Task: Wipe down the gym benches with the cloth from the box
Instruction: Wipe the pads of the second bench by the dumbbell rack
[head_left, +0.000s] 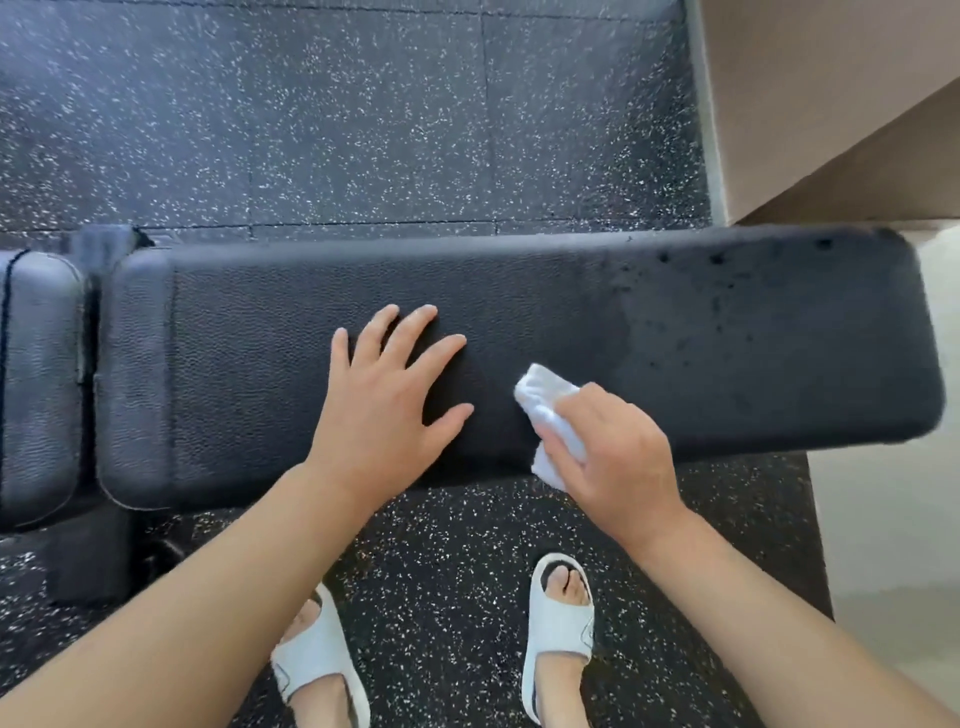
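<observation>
You are standing over a long black padded gym bench (519, 312) with a pebbled vinyl top, which runs left to right across the view. Your left hand (387, 400) lies flat on the middle of the pad, fingers spread and straight, gripping nothing. Your right hand (613, 457) sits just beside it at the near edge of the pad, fingers curled round a small bunched white cloth (550, 410), which pokes out from under your knuckles and touches the vinyl. Toward the right end, the pad looks darker and speckled with small spots, likely damp. A second black pad (41, 384) adjoins the left end. Below, white open-toe sandals (558, 623) stand on speckled black rubber floor (337, 130).

The cloth looks light, soft and limp, so it will fold and slip unless you keep it wadded under your palm with fingertips pressing down. The vinyl seems firm and slightly grippy; expect some drag.
</observation>
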